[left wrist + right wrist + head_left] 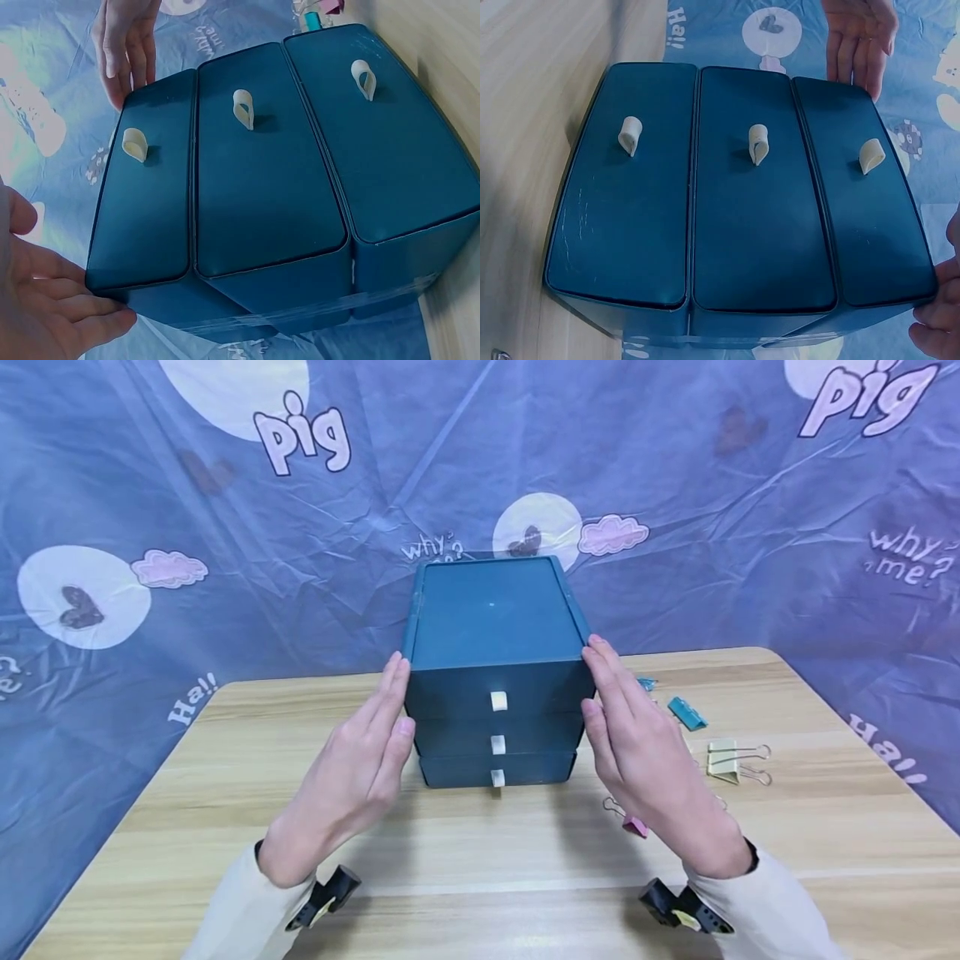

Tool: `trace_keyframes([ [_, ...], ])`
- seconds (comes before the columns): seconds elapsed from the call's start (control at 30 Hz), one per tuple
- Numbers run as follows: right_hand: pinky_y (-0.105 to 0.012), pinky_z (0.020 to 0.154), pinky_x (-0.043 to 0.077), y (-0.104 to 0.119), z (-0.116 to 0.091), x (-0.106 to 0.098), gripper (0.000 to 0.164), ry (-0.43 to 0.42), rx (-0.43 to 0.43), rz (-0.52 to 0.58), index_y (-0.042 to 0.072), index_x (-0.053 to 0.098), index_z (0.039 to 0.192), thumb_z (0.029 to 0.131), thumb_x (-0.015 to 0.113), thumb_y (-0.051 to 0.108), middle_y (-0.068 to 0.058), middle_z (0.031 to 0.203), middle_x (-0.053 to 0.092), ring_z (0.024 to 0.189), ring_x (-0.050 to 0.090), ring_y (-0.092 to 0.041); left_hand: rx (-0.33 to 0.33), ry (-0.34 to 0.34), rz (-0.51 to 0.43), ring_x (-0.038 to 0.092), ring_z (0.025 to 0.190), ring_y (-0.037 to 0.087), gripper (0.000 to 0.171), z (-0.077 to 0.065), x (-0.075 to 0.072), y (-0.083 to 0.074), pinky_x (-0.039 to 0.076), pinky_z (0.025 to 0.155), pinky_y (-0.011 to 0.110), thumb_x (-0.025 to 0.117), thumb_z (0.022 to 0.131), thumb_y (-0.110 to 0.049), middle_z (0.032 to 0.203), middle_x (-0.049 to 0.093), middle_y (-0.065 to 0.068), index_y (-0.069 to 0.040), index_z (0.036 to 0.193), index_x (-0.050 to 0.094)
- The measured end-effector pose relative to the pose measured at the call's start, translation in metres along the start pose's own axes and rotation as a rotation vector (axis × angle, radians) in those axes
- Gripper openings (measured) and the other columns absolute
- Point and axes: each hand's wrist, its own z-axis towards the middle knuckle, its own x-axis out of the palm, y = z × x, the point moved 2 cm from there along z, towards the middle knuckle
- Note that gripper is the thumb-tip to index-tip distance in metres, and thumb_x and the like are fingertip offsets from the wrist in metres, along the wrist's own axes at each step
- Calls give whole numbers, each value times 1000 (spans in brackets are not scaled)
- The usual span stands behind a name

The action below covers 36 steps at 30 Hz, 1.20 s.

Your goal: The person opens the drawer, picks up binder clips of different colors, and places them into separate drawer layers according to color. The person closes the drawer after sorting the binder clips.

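Observation:
A dark teal desktop unit with three stacked drawers (pixel 491 618) stands on the wooden table, its front toward me. Each drawer front carries a small whitish pull loop; the top loop (pixel 498 700) is the nearest to the lid. All three drawers look closed. My left hand (pixel 360 752) touches the upper left side of the unit with straight fingers. On the opposite side, my right hand (pixel 645 743) rests its straight fingers against the upper right edge. Both wrist views show fingers at the top drawer's sides, and neither hand grips anything.
Right of the unit lie a teal binder clip (pixel 687 713), a pale yellow-green binder clip (pixel 723 762) and a pink binder clip (pixel 635 825), partly hidden by my right hand. A blue printed cloth (pixel 375 502) hangs behind the wooden table (pixel 480 868).

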Motion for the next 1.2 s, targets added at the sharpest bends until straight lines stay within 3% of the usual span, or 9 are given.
trace_keyframes([
  [0.27, -39, 106, 38, 2, 1, 4, 49, -26, 26, 24, -3, 39, 144, 103, 41, 24, -19, 148, 40, 131, 45, -34, 13, -12, -44, 37, 137, 29, 48, 1, -5, 4, 36, 107, 45, 36, 102, -14, 152, 32, 20, 7, 146, 33],
  [0.43, -50, 97, 45, 6, 4, 10, 54, -61, 73, 37, -1, 41, 143, 96, 53, 23, -18, 147, 42, 128, 48, -37, 16, -42, -92, 37, 137, 26, 44, 3, -9, 10, 34, 108, 39, 39, 102, -10, 149, 37, 18, 8, 143, 39],
  [0.6, -54, 88, 50, 9, 5, 10, 55, -90, 88, 30, -1, 43, 142, 96, 53, 28, -17, 148, 43, 130, 46, -34, -3, -24, -123, 38, 136, 26, 44, 5, -12, 10, 36, 107, 41, 39, 102, -9, 149, 37, 18, 7, 143, 39],
  [0.77, -39, 99, 46, 22, 9, 14, 36, -352, -117, 102, -11, 62, 116, 95, 52, 16, -25, 124, 60, 114, 58, -38, -107, 8, -167, 42, 133, 24, 42, 14, -18, 11, 37, 107, 43, 37, 105, -15, 148, 41, 13, 2, 143, 43],
  [0.87, -26, 84, 53, 35, 8, 19, 23, -418, -209, 193, -9, 68, 91, 91, 54, 9, -20, 94, 69, 83, 67, -30, -172, 21, -173, 40, 135, 22, 44, 24, -15, 14, 35, 109, 41, 34, 106, -20, 149, 40, 12, 1, 143, 42],
  [0.93, -21, 67, 54, 41, 8, 25, 17, -308, -128, 338, -3, 68, 83, 91, 57, 7, -11, 78, 69, 65, 65, -21, -192, 11, -173, 38, 136, 21, 45, 32, -11, 15, 34, 110, 40, 34, 106, -21, 149, 39, 14, 3, 143, 42],
  [1.03, -25, 53, 53, 44, 9, 37, 22, 25, 223, 676, 2, 66, 84, 98, 55, 14, -6, 71, 67, 56, 62, -14, -191, -24, -172, 38, 136, 21, 43, 39, -7, 17, 34, 109, 40, 37, 106, -18, 147, 41, 16, 6, 141, 43],
  [1.13, -34, 56, 56, 43, 12, 51, 36, 271, 592, 1038, -7, 63, 92, 104, 46, 23, -12, 76, 68, 60, 66, -19, -168, -47, -170, 40, 135, 22, 41, 43, -3, 18, 36, 108, 40, 39, 105, -15, 145, 44, 17, 7, 139, 45],
  [1.2, -37, 61, 58, 42, 17, 59, 49, 353, 750, 1242, -13, 59, 100, 105, 40, 31, -15, 80, 69, 66, 68, -21, -157, -52, -174, 41, 134, 23, 41, 44, -1, 20, 37, 107, 40, 39, 104, -15, 144, 45, 18, 8, 138, 46],
])
